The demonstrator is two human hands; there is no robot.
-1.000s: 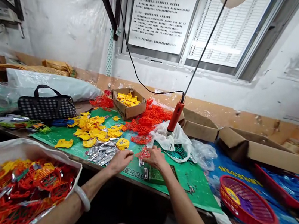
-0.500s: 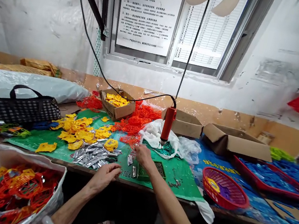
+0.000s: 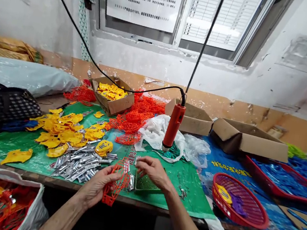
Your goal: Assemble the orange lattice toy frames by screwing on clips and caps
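My left hand is closed on the edge of an orange-red plastic lattice piece, which stands tilted above the table's front edge. My right hand hovers over the near-left part of a green mesh tray; its fingers are loosely bent and apart, and nothing shows in them. Small silver parts lie beside the tray, partly behind the lattice piece. A heap of silver metal parts is left of my hands, with a round yellow piece at its far side. An orange-red electric screwdriver hangs by its cord beyond my right hand.
Yellow plastic pieces are piled to the left. More red lattice pieces lie behind, near a cardboard box. A red basket stands at right. At lower left, an open white sack holds red and yellow pieces.
The lattice piece has come nearer and is now in my left hand, which was without it half a second ago. My right hand has moved toward the green tray. The view has shifted.
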